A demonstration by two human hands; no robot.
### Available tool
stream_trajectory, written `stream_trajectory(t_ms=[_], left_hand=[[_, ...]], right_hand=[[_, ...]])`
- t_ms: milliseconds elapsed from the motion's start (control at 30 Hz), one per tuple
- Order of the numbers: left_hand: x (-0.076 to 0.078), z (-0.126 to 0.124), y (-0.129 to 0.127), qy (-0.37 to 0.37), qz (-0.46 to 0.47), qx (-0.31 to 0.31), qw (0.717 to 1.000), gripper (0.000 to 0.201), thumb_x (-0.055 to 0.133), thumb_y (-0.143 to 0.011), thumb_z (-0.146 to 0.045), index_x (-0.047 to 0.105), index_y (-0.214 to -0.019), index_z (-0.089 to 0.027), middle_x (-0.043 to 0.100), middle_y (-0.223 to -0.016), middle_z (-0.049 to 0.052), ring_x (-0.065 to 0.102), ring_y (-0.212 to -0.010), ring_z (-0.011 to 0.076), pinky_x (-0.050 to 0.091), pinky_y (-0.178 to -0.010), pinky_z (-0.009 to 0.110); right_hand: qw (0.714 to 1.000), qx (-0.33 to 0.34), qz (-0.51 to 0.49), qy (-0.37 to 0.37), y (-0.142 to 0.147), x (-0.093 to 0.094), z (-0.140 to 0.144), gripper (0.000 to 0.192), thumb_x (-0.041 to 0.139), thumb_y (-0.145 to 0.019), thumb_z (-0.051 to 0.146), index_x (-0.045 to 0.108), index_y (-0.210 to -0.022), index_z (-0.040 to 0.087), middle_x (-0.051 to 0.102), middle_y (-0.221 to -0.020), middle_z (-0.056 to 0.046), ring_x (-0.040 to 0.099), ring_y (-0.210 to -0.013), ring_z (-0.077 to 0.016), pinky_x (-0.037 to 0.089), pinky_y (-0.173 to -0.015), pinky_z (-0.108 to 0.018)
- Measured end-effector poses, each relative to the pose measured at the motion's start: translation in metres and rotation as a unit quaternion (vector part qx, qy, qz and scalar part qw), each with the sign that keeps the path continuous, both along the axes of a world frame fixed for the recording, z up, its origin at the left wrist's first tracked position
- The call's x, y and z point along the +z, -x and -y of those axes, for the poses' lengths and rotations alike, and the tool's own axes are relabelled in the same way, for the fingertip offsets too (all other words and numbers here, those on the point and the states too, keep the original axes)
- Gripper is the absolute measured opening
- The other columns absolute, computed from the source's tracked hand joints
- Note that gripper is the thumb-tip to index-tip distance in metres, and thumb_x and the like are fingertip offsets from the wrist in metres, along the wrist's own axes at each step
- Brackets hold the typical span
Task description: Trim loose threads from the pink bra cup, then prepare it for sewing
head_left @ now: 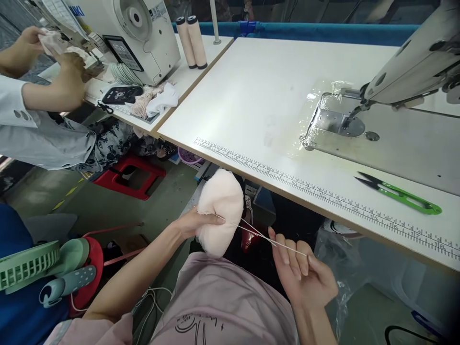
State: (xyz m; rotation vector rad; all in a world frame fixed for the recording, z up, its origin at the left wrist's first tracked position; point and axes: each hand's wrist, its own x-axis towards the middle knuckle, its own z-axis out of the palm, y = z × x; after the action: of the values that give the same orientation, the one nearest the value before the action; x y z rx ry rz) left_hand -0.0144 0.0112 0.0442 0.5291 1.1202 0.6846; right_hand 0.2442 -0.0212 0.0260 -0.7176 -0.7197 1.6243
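My left hand (194, 223) grips a pale pink padded fabric piece (220, 211) below the front edge of the white sewing table (258, 96). A thin white strap (258, 235) runs from that piece to my right hand (305, 275), which pinches its end between the fingers, palm up. Both hands are over my lap, in front of the table edge with its printed ruler (323, 194).
A sewing machine (413, 67) and its needle plate (338, 122) stand at the right. Green thread snips (398, 194) lie near the ruler. At the left a co-worker's hands (68, 72) work at another machine (129, 33). Two thread cones (192, 40), a red stool (129, 175), a green fan (28, 263).
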Motion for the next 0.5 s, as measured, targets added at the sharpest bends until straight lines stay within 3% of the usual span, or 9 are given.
stream_trajectory(t_ms=[33,100,167,233,267,300,367,433,500], left_hand=[[0.0,0.0,-0.002,-0.003,0.004,0.008,1.0,0.067,0.088,-0.055,-0.031,0.063,-0.114,-0.012,0.068,-0.113,0.015,0.062,-0.109,0.0304,0.049,-0.097,0.042],[0.0,-0.001,-0.004,-0.008,-0.004,0.011,1.0,0.07,0.088,-0.056,-0.034,0.062,-0.117,-0.012,0.067,-0.116,0.016,0.062,-0.112,0.0314,0.049,-0.098,0.043],[0.0,0.001,-0.005,-0.015,-0.023,0.003,1.0,0.074,0.088,-0.056,-0.037,0.061,-0.12,-0.013,0.065,-0.122,0.017,0.059,-0.116,0.0327,0.049,-0.099,0.043],[-0.003,0.006,-0.003,-0.016,-0.064,-0.011,0.998,0.078,0.089,-0.054,-0.042,0.06,-0.121,-0.015,0.061,-0.129,0.017,0.056,-0.121,0.0345,0.049,-0.1,0.043],[-0.006,0.009,-0.001,-0.014,-0.095,-0.03,0.995,0.079,0.088,-0.053,-0.045,0.06,-0.12,-0.016,0.06,-0.132,0.016,0.055,-0.123,0.0354,0.049,-0.1,0.043],[-0.008,0.014,0.002,-0.011,-0.127,-0.057,0.99,0.079,0.087,-0.052,-0.049,0.061,-0.119,-0.018,0.059,-0.134,0.015,0.054,-0.124,0.0363,0.049,-0.1,0.043],[-0.014,0.021,0.011,-0.011,-0.19,-0.159,0.969,0.073,0.082,-0.054,-0.056,0.063,-0.117,-0.024,0.06,-0.134,0.012,0.054,-0.123,0.0367,0.051,-0.098,0.042],[-0.018,0.023,0.02,-0.014,-0.221,-0.226,0.949,0.066,0.077,-0.057,-0.057,0.064,-0.115,-0.029,0.062,-0.13,0.009,0.052,-0.125,0.0376,0.048,-0.1,0.045],[-0.018,0.017,0.024,-0.07,-0.319,-0.337,0.883,0.049,0.054,-0.073,-0.064,0.066,-0.109,-0.033,0.067,-0.122,0.005,0.053,-0.124,0.0358,0.05,-0.096,0.046]], right_hand=[[0.999,-0.001,-0.033,0.043,0.001,0.001,0.001,0.033,0.051,-0.084,0.036,0.041,-0.054,0.025,0.024,-0.043,0.004,0.028,-0.047,-0.016,0.051,-0.071,-0.044],[0.991,-0.008,-0.063,0.117,0.005,0.0,0.001,0.014,0.051,-0.084,0.029,0.061,-0.075,0.028,0.044,-0.054,0.004,0.015,-0.044,-0.0122,0.047,-0.051,-0.03],[0.986,0.01,-0.057,0.158,0.013,-0.002,0.002,0.031,0.057,-0.083,0.025,0.064,-0.111,0.036,0.064,-0.099,0.001,0.012,-0.046,-0.0103,0.03,-0.035,-0.021],[0.98,0.062,-0.066,0.179,0.023,-0.007,0.004,0.052,0.065,-0.08,0.026,0.055,-0.128,0.041,0.048,-0.139,0.0,0.022,-0.05,-0.0083,0.018,-0.03,-0.018],[0.972,0.099,-0.089,0.193,0.029,-0.01,0.005,0.053,0.069,-0.078,0.027,0.056,-0.128,0.04,0.044,-0.144,0.0,0.03,-0.052,-0.0073,0.018,-0.031,-0.017],[0.961,0.134,-0.118,0.21,0.034,-0.013,0.007,0.05,0.072,-0.077,0.03,0.059,-0.125,0.037,0.048,-0.14,-0.001,0.037,-0.056,-0.0067,0.022,-0.032,-0.015],[0.937,0.184,-0.167,0.245,0.042,-0.019,0.009,0.041,0.078,-0.074,0.036,0.065,-0.112,0.029,0.063,-0.11,-0.002,0.048,-0.059,-0.007,0.031,-0.036,-0.013],[0.929,0.191,-0.182,0.258,0.044,-0.022,0.011,0.039,0.082,-0.07,0.041,0.066,-0.102,0.024,0.063,-0.082,0.0,0.053,-0.056,-0.0089,0.039,-0.04,-0.015],[0.928,0.203,-0.187,0.252,0.04,-0.023,0.011,0.04,0.081,-0.07,0.044,0.065,-0.101,0.023,0.06,-0.071,0.004,0.056,-0.053,-0.0097,0.043,-0.043,-0.017]])
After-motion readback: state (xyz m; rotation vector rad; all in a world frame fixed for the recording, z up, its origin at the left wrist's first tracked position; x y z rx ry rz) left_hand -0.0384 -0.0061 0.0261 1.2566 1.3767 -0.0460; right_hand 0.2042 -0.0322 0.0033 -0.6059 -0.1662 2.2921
